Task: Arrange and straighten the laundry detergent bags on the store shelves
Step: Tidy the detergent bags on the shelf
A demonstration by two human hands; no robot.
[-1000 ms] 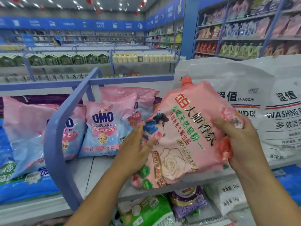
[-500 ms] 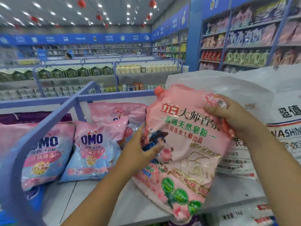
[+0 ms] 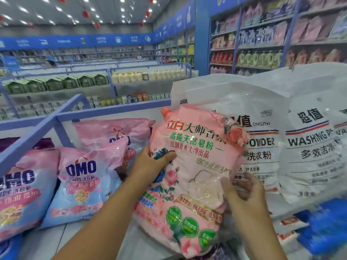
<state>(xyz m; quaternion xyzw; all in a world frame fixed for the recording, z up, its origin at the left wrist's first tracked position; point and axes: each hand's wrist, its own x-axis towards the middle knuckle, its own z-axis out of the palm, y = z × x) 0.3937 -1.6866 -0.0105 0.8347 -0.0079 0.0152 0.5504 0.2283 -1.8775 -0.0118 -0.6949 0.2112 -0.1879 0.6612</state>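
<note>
A pink soap powder pouch (image 3: pixel 195 166) with an orange cap stands nearly upright on the white shelf (image 3: pixel 56 239), leaning against a big white washing powder bag (image 3: pixel 262 147). My left hand (image 3: pixel 150 166) grips the pouch's left edge, thumb across its front. My right hand (image 3: pixel 242 190) holds the pouch's lower right edge, fingers partly curled around it. To the left lie pink and blue OMO bags (image 3: pixel 84 184), and another OMO bag (image 3: pixel 16 192) at the far left.
A blue shelf rail (image 3: pixel 37 132) runs diagonally at left and along the back. A second white washing powder bag (image 3: pixel 317 143) stands at right. Blue packs (image 3: pixel 326 222) lie at lower right. Tall stocked shelves (image 3: pixel 262 44) rise behind.
The pouch has been tipped more upright against the white bag. My right hand dropped from its top right corner to its lower right edge. My left hand kept its grip.
</note>
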